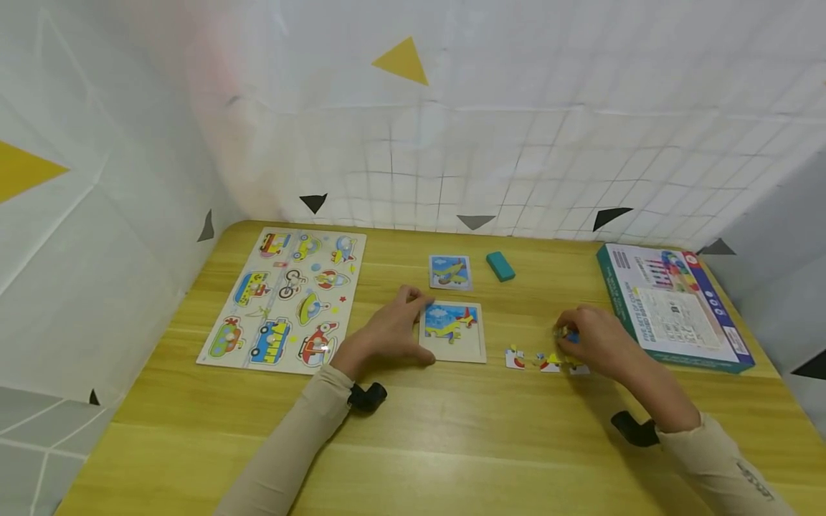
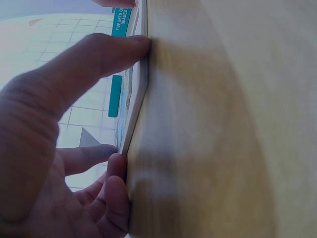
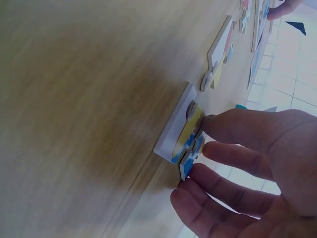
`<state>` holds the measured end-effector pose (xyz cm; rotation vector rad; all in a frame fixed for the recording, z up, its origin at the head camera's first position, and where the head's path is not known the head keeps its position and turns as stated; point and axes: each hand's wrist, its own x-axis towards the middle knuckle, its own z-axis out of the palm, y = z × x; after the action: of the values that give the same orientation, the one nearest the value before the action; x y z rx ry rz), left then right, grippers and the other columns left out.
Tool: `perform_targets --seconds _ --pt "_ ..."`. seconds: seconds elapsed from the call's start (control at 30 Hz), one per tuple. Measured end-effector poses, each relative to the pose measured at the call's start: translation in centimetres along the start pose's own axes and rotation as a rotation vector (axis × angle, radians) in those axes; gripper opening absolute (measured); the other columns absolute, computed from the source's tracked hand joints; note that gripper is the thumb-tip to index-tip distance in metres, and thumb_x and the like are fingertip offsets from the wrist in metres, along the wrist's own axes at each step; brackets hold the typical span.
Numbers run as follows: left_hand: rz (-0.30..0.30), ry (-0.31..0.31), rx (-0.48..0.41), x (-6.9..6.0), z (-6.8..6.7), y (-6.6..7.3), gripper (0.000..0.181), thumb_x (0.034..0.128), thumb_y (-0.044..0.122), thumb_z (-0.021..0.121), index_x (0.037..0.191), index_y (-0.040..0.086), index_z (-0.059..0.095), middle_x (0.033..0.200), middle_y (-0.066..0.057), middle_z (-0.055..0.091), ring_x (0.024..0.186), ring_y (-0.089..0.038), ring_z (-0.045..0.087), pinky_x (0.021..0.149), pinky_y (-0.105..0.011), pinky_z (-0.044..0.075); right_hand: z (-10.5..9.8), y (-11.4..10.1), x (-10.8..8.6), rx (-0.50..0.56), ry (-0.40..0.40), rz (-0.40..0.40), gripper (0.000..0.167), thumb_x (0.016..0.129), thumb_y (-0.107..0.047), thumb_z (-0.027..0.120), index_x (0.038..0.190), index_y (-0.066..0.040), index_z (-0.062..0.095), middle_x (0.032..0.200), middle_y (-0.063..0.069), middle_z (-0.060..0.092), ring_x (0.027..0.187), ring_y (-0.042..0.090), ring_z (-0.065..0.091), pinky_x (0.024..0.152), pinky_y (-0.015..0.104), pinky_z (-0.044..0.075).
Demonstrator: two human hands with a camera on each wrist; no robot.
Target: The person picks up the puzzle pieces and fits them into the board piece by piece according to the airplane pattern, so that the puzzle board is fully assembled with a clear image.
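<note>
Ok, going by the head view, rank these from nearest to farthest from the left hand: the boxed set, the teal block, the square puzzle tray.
From the left hand:
1. Square puzzle tray: touching it, on its right.
2. Teal block: beyond the tray and to the right.
3. Boxed set: far right.

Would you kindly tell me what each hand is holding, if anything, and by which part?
The right hand holds a small puzzle piece by its edges; the left hand grips the puzzle tray along its left side.
</note>
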<state>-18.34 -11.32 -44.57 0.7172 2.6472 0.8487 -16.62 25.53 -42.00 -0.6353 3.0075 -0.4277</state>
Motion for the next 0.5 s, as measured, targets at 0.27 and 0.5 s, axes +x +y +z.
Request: perform_targets --seconds 0.27,0.5 --pt "-0.006 -0.002 0.011 -0.01 -0.11 0.17 0.106 0.0677 0.043 0.09 0.155 0.012 0.037 0.147 -0.008 0.031 0.112 -0.021 0.05 0.098 -0.036 0.044 -0.16 -0.3 -0.02 -0.039 -0.018 0.033 0.015 0.083 -0.01 0.078 0.096 -0.004 0.076 0.082 0.007 0.064 0.072 0.021 0.059 0.061 0.04 0.05" --pt "-0.014 -0.002 0.0 -0.07 -0.03 0.23 0.106 0.0675 0.042 0.09 0.155 0.013 0.037 0.147 -0.008 0.03 0.112 -0.022 0.05 0.097 -0.037 0.044 -0.2 -0.33 0.07 -0.018 -0.023 0.043 0.014 0.083 -0.009 0.078 0.095 -0.003 0.075 0.084 0.008 0.065 0.076 0.024 0.062 0.065 0.044 0.052"
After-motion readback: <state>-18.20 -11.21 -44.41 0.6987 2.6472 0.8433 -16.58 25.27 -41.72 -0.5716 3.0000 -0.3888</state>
